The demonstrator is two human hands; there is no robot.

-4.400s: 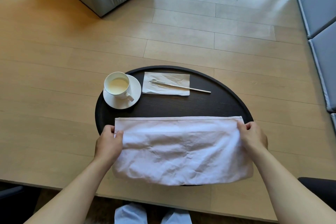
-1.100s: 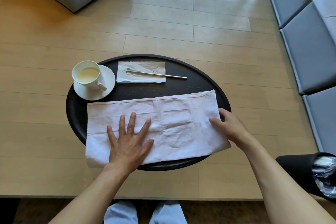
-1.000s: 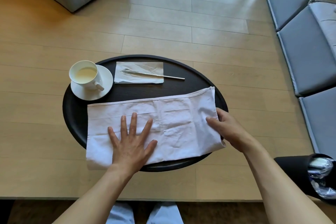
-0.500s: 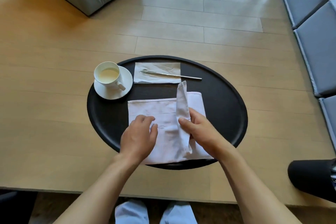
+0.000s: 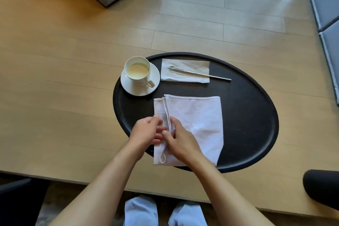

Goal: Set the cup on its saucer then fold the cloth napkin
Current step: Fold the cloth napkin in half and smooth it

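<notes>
**Cup on saucer, napkin folded over on the tray**

The cup [image 5: 137, 71], pale liquid inside, sits on its saucer [image 5: 154, 82] at the far left of the round black tray [image 5: 256, 115], handle turned toward the person. Beside it to the right lies a paper napkin [image 5: 185, 77] with a slim metal utensil [image 5: 201, 73] across it, its handle reaching past the paper onto the tray.

The cloth napkin [image 5: 198, 115] lies on the near half of the tray, folded to a rough square. The top layer's hemmed edge runs down the left side, just short of the layer under it, and its near edge hangs slightly past the tray rim.

Both hands meet at that left edge. The left hand [image 5: 146, 132] is loosely curled, fingers on the lower layer. The right hand [image 5: 178, 138] pinches the upper layer's hem between thumb and fingers. Knees in pale trousers [image 5: 141, 211] show below the table [image 5: 55, 79].
</notes>
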